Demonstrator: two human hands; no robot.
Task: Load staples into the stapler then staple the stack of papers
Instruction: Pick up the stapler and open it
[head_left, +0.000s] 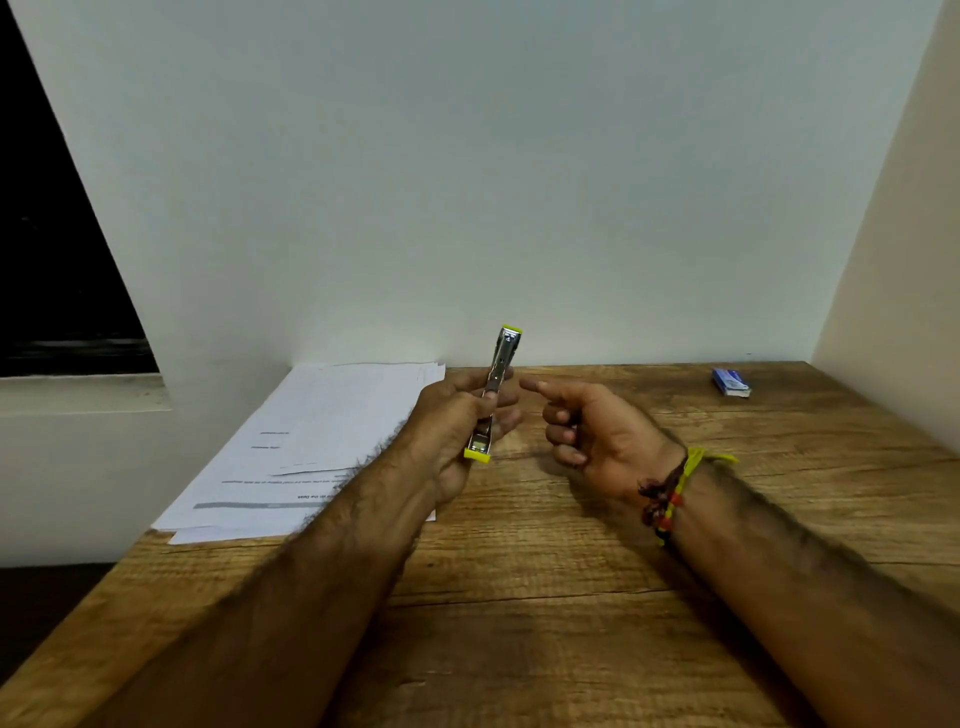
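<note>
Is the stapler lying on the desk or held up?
Held up: the left hand grips the stapler above the desk, tilted near upright.

Your landmark: the small blue staple box (731, 382). Bare wooden tabletop (545, 597) left & in front of it, room to pass. White paper stack (322, 441) blocks far left; walls close behind & right.
</note>
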